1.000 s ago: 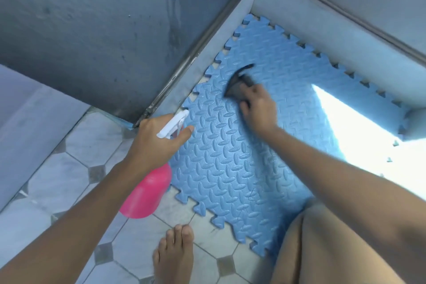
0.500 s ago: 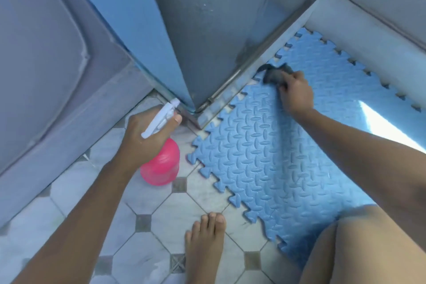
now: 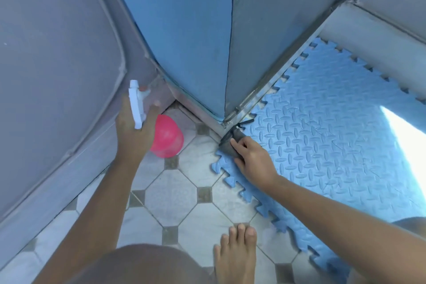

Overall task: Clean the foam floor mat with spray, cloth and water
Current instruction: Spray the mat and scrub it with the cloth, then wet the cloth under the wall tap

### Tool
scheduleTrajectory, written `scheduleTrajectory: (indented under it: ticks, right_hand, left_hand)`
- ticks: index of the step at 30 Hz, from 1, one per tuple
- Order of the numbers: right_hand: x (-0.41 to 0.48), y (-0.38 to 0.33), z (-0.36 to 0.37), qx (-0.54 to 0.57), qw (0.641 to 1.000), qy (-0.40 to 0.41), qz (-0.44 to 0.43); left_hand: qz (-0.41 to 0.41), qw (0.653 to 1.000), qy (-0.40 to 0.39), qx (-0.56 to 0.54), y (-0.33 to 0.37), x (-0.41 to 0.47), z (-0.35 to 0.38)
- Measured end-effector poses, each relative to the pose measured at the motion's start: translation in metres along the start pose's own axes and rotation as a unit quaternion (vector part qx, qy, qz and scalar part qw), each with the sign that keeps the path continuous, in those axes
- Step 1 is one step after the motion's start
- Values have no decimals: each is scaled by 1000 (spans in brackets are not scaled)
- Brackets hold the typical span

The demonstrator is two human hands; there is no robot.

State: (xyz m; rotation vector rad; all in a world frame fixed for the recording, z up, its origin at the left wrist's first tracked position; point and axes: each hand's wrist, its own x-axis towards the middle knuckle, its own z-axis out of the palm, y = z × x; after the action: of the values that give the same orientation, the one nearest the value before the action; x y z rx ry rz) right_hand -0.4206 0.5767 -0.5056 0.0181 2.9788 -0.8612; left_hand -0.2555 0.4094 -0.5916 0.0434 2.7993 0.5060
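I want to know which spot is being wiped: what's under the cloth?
The cloth lies on the mat's near corner by the metal threshold, pressed by the right hand. The mat directly beneath is hidden.

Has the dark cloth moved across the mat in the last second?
Yes. The cloth slid from mid-mat along the metal threshold to the mat's near corner.

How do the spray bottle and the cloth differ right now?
The bottle is bright pink with a white trigger head; the cloth is dark grey. The left hand holds the bottle above the tiled floor; the right hand presses the cloth onto the mat corner. Each has one hand on it.
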Motion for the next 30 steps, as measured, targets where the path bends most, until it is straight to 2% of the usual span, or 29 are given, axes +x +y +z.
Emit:
scheduleTrajectory:
  ticks: [1,2,3,4,5,6,7,8,9,10,11,12,15,17,19,22,26,30]
  right_hand:
    - [0,1,0,-3,1000,-10,-8]
    - [1,2,-2,-4,1000,-19,-11]
    - [3,4,-5,-2,999,-31,-11]
    - [7,4,-10,-1,999,-47,-9]
    - [10,5,-14,4,998,-66,-3]
    - [14,6,-20,13,996,-86,2]
    - [17,6,-27,26,994,-108,3]
    - [19,7,-36,42,991,-125,-3]
    - [21,7,-48,61,990,-129,-14]
    - [21,8,-63,83,989,-119,-22]
    - [20,8,-80,106,989,-98,-21]
    - [20,8,-99,126,990,-66,-12]
    - [18,9,-158,150,988,30,23]
    - [15,8,-199,144,986,68,38]
    - [13,8,-241,126,986,97,43]
    - [12,4,-307,95,984,145,40]
    - [11,-2,-389,77,973,212,55]
    - [5,-7,-450,47,961,268,57]
  left_hand:
    - [51,997,55,30,20,30,-59]
    - [67,997,13,-26,-7,33,-28]
    - [122,991,58,-8,-4,24,-27]
    - [171,984,52,-6,-1,50,-60]
    - [181,980,73,26,-10,80,-108]
    - [175,984,0,41,-22,109,-172]
    - [146,981,-18,130,-26,139,-254]
    - [167,972,56,153,-21,168,-323]
    - [149,977,49,146,-12,179,-351]
    - [83,985,-3,151,-8,177,-369]
    - [63,980,-34,186,11,156,-380]
    - [68,972,-52,217,29,148,-383]
    - [157,972,-49,167,94,119,-398]
    - [232,967,4,102,143,123,-416]
    - [360,929,79,37,204,118,-435]
    - [469,866,172,-7,293,116,-468]
    - [509,818,269,7,394,129,-521]
    - [465,818,320,111,476,149,-566]
